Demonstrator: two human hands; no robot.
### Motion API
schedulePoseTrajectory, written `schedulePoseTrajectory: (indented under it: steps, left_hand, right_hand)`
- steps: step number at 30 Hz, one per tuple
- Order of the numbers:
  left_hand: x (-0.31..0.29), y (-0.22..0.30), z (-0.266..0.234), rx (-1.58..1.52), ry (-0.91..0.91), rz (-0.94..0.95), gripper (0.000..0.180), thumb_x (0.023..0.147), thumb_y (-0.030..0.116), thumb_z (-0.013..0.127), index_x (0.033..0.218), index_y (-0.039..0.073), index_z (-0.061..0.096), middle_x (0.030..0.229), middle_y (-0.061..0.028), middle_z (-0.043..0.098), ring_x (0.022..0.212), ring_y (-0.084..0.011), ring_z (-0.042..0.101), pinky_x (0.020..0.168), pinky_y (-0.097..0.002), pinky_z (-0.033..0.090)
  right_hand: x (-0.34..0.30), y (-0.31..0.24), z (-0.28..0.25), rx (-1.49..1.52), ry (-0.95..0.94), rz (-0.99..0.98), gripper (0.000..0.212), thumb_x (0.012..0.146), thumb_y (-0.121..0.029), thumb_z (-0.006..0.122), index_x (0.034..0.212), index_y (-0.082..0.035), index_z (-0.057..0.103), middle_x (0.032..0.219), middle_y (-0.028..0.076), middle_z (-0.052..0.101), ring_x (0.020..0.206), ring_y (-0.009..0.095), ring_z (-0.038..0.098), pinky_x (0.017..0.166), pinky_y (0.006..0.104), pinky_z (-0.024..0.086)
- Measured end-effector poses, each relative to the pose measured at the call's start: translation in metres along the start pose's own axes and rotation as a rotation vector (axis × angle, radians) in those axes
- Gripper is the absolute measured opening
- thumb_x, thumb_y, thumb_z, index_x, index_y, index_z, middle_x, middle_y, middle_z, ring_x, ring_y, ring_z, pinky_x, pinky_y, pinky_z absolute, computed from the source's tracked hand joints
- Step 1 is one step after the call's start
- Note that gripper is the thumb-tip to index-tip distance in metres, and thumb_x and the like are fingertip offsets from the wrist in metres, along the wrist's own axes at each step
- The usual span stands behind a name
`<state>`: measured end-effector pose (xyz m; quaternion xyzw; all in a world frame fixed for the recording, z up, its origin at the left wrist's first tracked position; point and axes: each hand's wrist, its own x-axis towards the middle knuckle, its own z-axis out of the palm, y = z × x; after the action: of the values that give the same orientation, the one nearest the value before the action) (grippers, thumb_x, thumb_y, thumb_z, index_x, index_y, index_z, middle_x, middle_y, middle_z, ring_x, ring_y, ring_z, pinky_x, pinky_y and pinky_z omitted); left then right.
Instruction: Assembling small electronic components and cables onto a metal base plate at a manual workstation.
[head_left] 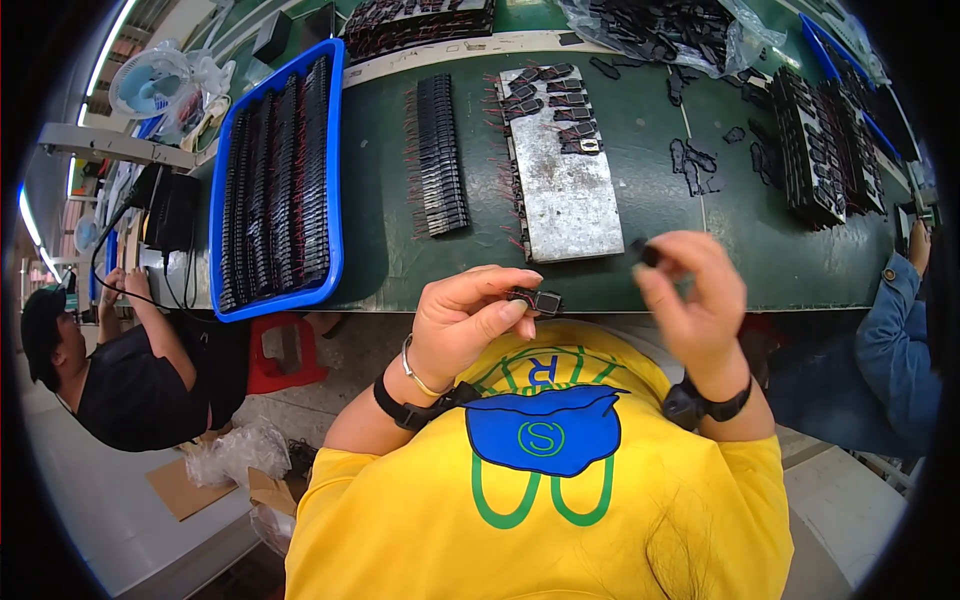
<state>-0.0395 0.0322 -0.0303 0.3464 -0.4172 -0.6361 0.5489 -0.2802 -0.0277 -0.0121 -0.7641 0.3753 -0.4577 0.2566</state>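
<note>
My left hand (465,310) pinches a small black rectangular electronic part (543,301) between thumb and fingers, close to the table's front edge. To its right, my raised right hand (695,290) grips a small dark piece (648,254) at the fingertips; its exact kind is too small to tell. Ahead of both hands lies a grey metal plate (570,205). Several black wired parts (571,114) rest on the plate's far end, and red wires stick out along its left side. Left of the plate, a tight row of similar black parts (441,155) with red wires lies on the green table.
A blue tray (338,180) with rows of black parts stands at left. Loose black frames (692,165) lie right of the plate, near stacked black parts (805,150). At the back sits a plastic bag (745,30) of black pieces. Co-workers (125,360) sit on both sides.
</note>
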Motion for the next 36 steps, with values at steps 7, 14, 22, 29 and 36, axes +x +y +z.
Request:
schedulePoseTrajectory:
  steps: [7,14,22,29,36]
  left_hand:
    - [0.005,0.005,-0.003,-0.032,-0.022,-0.124,0.027,0.089,-0.001,0.056,0.116,-0.003,0.060,0.090,-0.0073,0.065,0.076,-0.0107,0.063,0.072,-0.0224,0.052]
    - [0.012,0.012,0.006,0.131,-0.017,-0.167,0.027,0.089,0.000,0.056,0.116,-0.007,0.058,0.088,-0.0101,0.065,0.074,-0.0135,0.063,0.069,-0.0234,0.051]
    - [0.009,0.017,0.003,0.143,0.014,-0.184,0.028,0.089,0.001,0.057,0.116,-0.006,0.058,0.089,-0.0103,0.065,0.074,-0.0130,0.063,0.070,-0.0234,0.050]
    - [0.012,0.013,0.006,0.129,-0.006,-0.179,0.027,0.089,0.001,0.056,0.116,-0.006,0.058,0.089,-0.0106,0.065,0.075,-0.0131,0.063,0.071,-0.0230,0.050]
    - [0.010,0.008,0.014,0.156,-0.035,-0.109,0.027,0.089,-0.002,0.056,0.116,-0.006,0.058,0.093,-0.0096,0.064,0.078,-0.0130,0.063,0.072,-0.0234,0.051]
  right_hand:
    - [-0.006,0.035,-0.036,-0.586,-0.018,0.140,0.018,0.076,0.001,0.069,0.093,0.001,0.062,0.081,0.012,0.059,0.064,0.022,0.055,0.057,0.0279,0.043]
    - [0.001,0.023,-0.014,-0.407,0.119,-0.042,0.013,0.075,0.003,0.067,0.087,0.001,0.062,0.077,0.012,0.059,0.065,0.026,0.057,0.058,0.0320,0.046]
    - [0.001,0.041,-0.030,-0.645,0.063,-0.143,0.010,0.076,0.004,0.066,0.084,0.001,0.062,0.076,0.014,0.060,0.065,0.029,0.058,0.058,0.0327,0.047]
    - [-0.003,0.012,-0.027,-0.379,-0.029,-0.044,0.012,0.076,0.005,0.066,0.087,0.001,0.063,0.078,0.011,0.061,0.068,0.023,0.060,0.061,0.0288,0.047]
    - [-0.005,-0.008,0.026,0.731,-0.361,0.503,0.024,0.085,0.002,0.062,0.108,0.003,0.057,0.090,0.005,0.063,0.080,0.008,0.059,0.069,0.0216,0.048]
